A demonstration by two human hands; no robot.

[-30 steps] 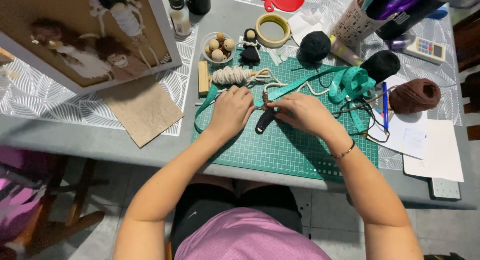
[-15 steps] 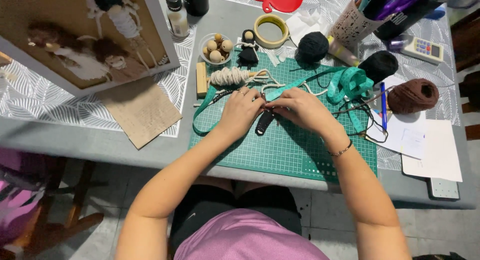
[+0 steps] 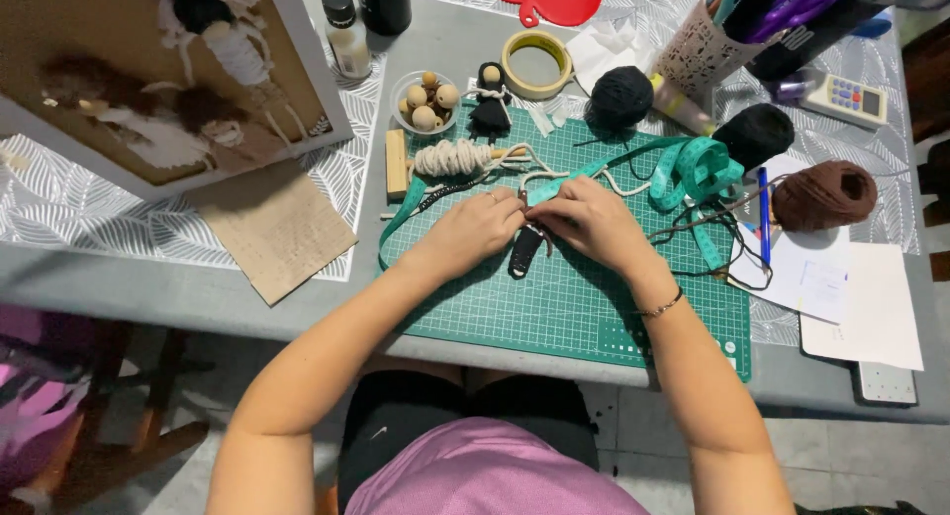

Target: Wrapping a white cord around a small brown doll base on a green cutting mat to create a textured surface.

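On the green cutting mat at frame centre, both hands meet over a small black yarn doll. Left hand is closed narrow, fingertips pinched at the doll's upper end; right hand likewise curled tight on the same spot, fingers nearly touching the left's. Compared with a second ago, the hands have drawn closer together and the doll's dark body now shows below them, lying lengthwise toward the lower edge; judged: fine work at the doll's top, a tie or wrap, is under way. A teal measuring tape loops behind the hands. Upper centre: clear round tub of wooden beads, ring of tape, finished black doll. Upper left: small bottle, dark cap, pale label. Upper right: perforated pale holder with scissors; small white calculator. Lower left of mat: brown card sheet on the worktop.
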